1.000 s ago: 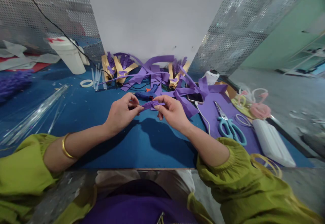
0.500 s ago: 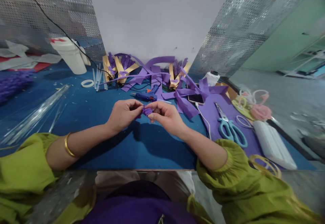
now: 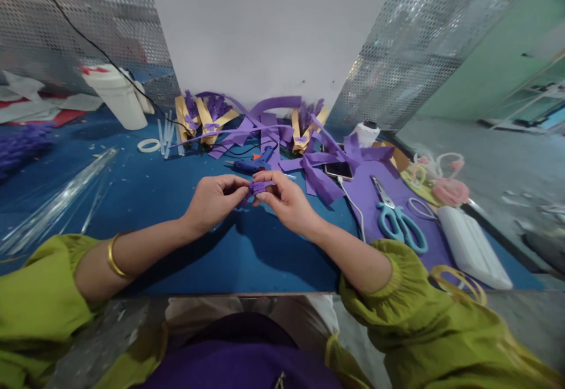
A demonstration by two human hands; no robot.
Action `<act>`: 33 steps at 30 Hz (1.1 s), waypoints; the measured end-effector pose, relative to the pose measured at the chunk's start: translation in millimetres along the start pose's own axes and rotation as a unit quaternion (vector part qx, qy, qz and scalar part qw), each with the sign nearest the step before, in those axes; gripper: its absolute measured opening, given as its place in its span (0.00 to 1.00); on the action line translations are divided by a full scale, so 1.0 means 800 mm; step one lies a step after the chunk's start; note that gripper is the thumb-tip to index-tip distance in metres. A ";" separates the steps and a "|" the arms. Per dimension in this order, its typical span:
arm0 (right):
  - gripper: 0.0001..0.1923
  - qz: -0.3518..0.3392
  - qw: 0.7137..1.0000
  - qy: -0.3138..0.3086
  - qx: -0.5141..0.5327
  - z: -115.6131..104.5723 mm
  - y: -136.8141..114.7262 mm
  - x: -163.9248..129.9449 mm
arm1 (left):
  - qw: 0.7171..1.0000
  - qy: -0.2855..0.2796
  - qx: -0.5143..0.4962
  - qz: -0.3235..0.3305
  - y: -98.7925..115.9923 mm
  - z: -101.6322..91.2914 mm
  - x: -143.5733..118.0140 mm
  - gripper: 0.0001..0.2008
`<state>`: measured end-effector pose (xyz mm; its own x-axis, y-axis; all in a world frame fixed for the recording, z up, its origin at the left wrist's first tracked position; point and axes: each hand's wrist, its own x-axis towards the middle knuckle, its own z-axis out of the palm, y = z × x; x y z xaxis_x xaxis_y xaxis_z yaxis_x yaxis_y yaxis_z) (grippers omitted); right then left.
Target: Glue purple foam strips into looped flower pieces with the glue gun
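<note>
Between both hands is a small gathered piece of purple crepe paper (image 3: pixel 258 188), held just above the blue table (image 3: pixel 282 253). My left hand (image 3: pixel 215 203) pinches its left end between thumb and fingertips. On the other side, my right hand (image 3: pixel 288 202) grips the right end with thumb and forefinger. Parts of the paper are hidden by the fingers. Just beyond my hands lies a blue hot glue gun (image 3: pixel 252 164). Behind it are loose purple strips (image 3: pixel 268 133) and small bouquets in tan wrapping, one of them a wrapped bouquet (image 3: pixel 212 119) with a purple bow.
Scissors with light blue handles (image 3: pixel 398 221) lie at right, near a phone (image 3: pixel 339 170) on a white cable and a white packet (image 3: pixel 474 248). Glue sticks (image 3: pixel 166 137), a tape roll (image 3: pixel 149 145) and a white jug (image 3: pixel 115 96) stand at left, with silvery strips (image 3: pixel 62 198) nearer me.
The purple paper has turned and now looks flatter and more spread out between my fingers. My right fingers have shifted slightly on it. The whole view has moved a little.
</note>
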<state>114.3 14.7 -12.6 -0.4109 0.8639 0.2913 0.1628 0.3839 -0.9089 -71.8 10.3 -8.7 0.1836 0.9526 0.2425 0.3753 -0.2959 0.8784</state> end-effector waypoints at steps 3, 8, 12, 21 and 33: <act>0.08 0.013 0.999 -0.016 0.035 0.000 0.002 0.001 | 0.999 -0.003 0.039 0.024 0.000 0.000 -0.001 0.12; 0.10 0.024 0.999 0.024 0.002 0.000 0.005 0.000 | 0.993 -0.004 0.104 0.062 0.005 -0.001 -0.003 0.11; 0.17 0.046 0.998 0.022 -0.022 -0.001 0.007 0.001 | 0.987 -0.015 0.131 0.097 0.006 0.002 -0.006 0.11; 0.14 -0.041 0.987 0.057 -0.146 -0.001 0.004 -0.001 | 0.998 -0.017 0.060 0.029 0.005 0.005 -0.004 0.08; 0.11 0.017 0.993 0.102 -0.059 -0.008 -0.002 0.002 | 0.983 -0.073 -0.107 -0.131 0.012 0.006 -0.001 0.08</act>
<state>119.2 17.4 -9.2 -0.2142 0.9205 0.3269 0.2827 0.3788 -0.8813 -63.8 6.4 -2.8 0.2396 0.9695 -0.0511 0.2309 -0.0058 0.9729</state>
